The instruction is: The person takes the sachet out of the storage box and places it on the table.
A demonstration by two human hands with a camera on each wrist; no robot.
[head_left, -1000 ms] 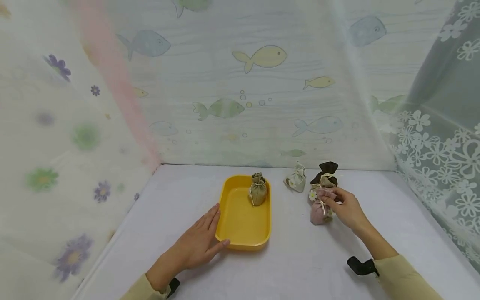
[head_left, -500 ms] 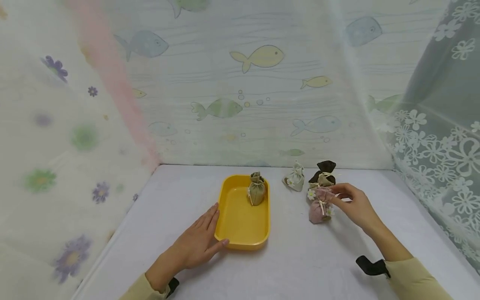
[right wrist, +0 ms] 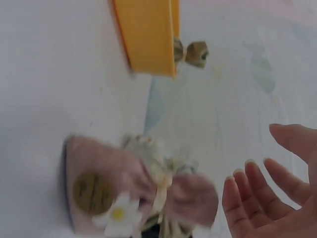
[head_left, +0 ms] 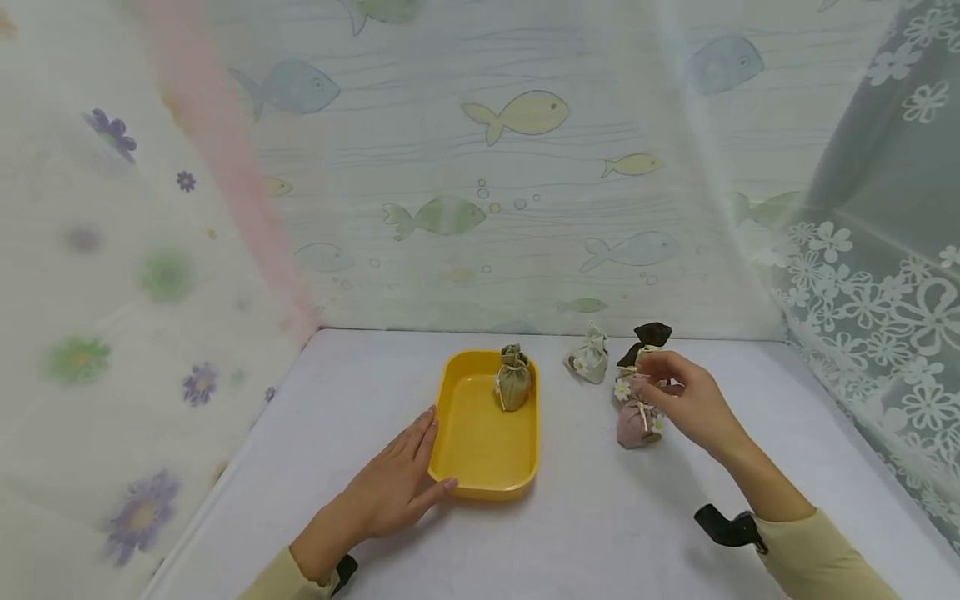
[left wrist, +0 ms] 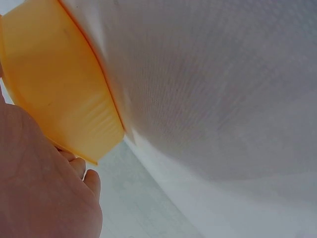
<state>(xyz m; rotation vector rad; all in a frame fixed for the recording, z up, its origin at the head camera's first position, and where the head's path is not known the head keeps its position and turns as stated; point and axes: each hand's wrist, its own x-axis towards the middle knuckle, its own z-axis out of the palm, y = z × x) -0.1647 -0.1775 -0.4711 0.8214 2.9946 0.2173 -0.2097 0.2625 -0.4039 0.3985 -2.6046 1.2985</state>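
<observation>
In the head view my left hand [head_left: 393, 482] rests against the left side of a yellow tray [head_left: 483, 490], fingers straight, thumb at its near corner. An olive drawstring pouch [head_left: 514, 383] stands inside the tray's far right part. My right hand [head_left: 693, 404] hovers at the neck of a pink pouch [head_left: 637, 425] with a white flower. In the right wrist view its fingers are spread and apart from the pink pouch [right wrist: 111, 183]. Behind the pink one is a dark brown pouch [head_left: 652, 335], partly hidden by the hand. A cream pouch [head_left: 589, 357] leans to their left.
A white cloth covers the table [head_left: 585, 533]. A fish-patterned curtain [head_left: 420, 275] hangs along the back edge, with a flowered curtain [head_left: 172, 350] on the left and lace [head_left: 892, 308] on the right. Black wrist mounts [head_left: 727, 527] sit by the sleeves.
My right hand has loosened its pinch on the pink pouch's top, drawn slightly right, then come back left and up over it. The pouches and left hand stay nearly in place.
</observation>
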